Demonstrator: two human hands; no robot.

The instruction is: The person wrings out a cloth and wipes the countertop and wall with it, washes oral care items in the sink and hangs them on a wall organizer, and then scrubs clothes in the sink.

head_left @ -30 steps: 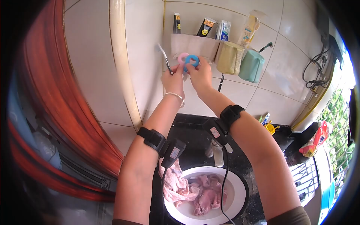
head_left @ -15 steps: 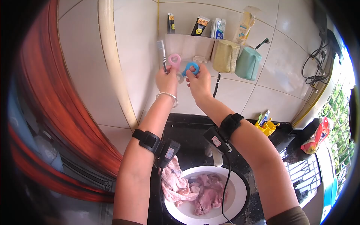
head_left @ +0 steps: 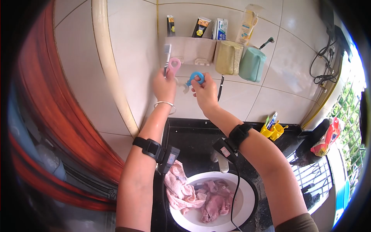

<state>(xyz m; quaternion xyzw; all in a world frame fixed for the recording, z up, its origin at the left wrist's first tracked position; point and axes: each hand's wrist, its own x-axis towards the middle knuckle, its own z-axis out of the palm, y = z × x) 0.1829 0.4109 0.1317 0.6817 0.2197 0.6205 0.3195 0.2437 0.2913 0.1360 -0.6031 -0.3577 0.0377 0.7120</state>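
My left hand (head_left: 164, 86) is closed around a pink ring-handled piece (head_left: 172, 69), which looks like a tongue scraper. A toothbrush (head_left: 167, 56) with a white head and dark-striped handle rises from the same hand, bristle end up. My right hand (head_left: 205, 91) pinches a blue ring-handled tongue scraper (head_left: 197, 75) by its ring. Its pale curved end hangs toward my left hand, and the two hands are apart. Both are in front of the tiled wall, just below a wall shelf (head_left: 193, 49).
Toothpaste tubes (head_left: 201, 27) stand on the shelf beside a yellow cup (head_left: 228, 58) and a green cup (head_left: 252, 65). Below is a white basin (head_left: 247, 197) with pink cloth (head_left: 216, 201). A yellow holder (head_left: 275, 131) sits on the black counter. Cables run from both wrist devices.
My left hand has moved a little down and left, away from my right hand, with the pink piece and toothbrush. My right hand has lowered slightly with the blue scraper.
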